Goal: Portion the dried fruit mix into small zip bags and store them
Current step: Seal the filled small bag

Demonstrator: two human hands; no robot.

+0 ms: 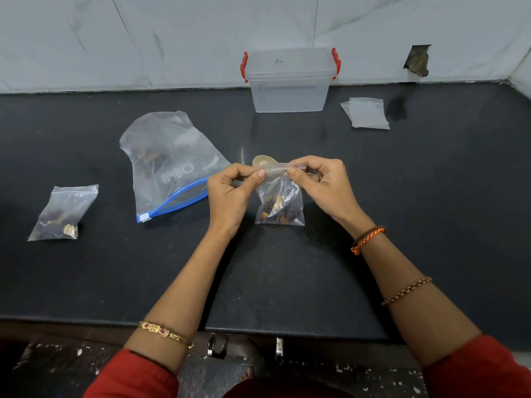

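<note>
A small zip bag (280, 203) with dark and tan dried fruit in its bottom stands on the black counter (287, 277). My left hand (230, 193) pinches the left end of its zip strip, and my right hand (319, 182) pinches the right end. Behind the bag lies a pale spoon (261, 161), partly hidden by my fingers. To the left lies the large zip bag (169, 165) with a blue seal, holding some dried fruit mix. A filled small bag (61, 215) lies at the far left.
A clear storage box (288, 81) with red latches and its lid on stands at the back against the wall. Flat unfilled small bags (367, 113) lie to its right. The counter's front edge runs just under my forearms.
</note>
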